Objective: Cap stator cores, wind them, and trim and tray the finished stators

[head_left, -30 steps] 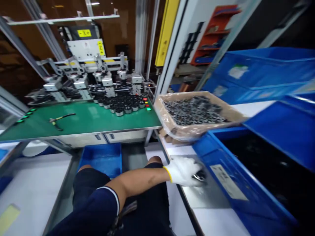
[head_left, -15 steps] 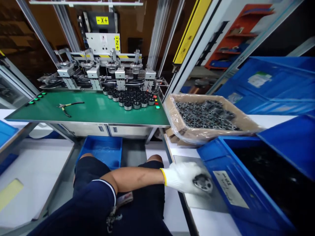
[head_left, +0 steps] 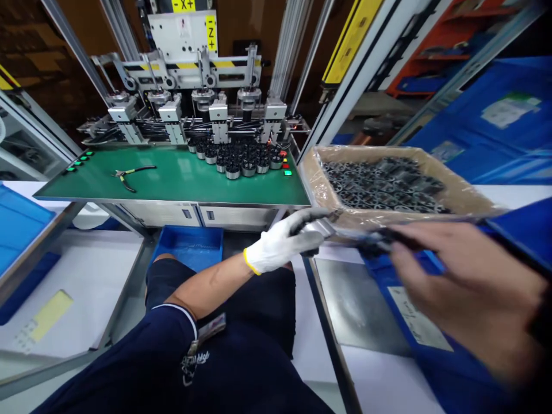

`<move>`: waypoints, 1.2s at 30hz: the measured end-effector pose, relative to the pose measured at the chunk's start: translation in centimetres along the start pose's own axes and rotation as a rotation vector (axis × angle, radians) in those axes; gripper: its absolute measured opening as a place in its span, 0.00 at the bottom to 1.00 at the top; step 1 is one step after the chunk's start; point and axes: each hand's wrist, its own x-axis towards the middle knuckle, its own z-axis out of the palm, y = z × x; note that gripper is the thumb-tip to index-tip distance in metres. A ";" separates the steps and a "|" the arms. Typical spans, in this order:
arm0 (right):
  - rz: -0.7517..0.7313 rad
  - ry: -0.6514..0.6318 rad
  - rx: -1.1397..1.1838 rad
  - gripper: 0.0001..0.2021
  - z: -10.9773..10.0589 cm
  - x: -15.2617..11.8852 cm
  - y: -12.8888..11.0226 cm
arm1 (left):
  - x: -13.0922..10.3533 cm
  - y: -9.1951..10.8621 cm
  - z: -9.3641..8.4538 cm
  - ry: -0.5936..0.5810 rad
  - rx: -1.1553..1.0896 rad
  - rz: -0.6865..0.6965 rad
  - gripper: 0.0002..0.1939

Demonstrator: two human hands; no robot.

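Observation:
My left hand, in a white knit glove with a yellow cuff, grips a silver metal stator core in front of the carton. Something dark shows under its fingers. My bare right hand is smeared by motion at the right. Its thumb and fingers pinch a small black plastic part, too blurred for its shape to be told. The two held parts are apart. Behind them, a plastic-lined carton holds many grey metal cores. Below my right hand is a labelled blue bin, largely hidden.
Ahead, a green worktop carries pliers and a cluster of cores with black tops below a clamping machine. A metal plate lies on the right-hand bench. A blue crate is on the floor near my knees.
My left hand has lifted the stator core off the metal plate and moved up and left. My right hand has come into view holding a black part. The view has shifted.

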 end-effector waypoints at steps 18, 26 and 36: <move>-0.110 0.105 0.249 0.15 -0.1 -3.3 -2.0 | 0.2 -0.1 3.7 -0.170 -0.014 -0.039 0.46; -0.142 0.071 0.197 0.18 0.0 -3.9 -2.0 | -0.3 0.3 3.9 -0.175 0.116 -0.021 0.44; -0.273 0.008 0.195 0.27 0.9 -3.3 -1.0 | 0.3 -0.2 3.0 -0.101 -0.008 0.017 0.46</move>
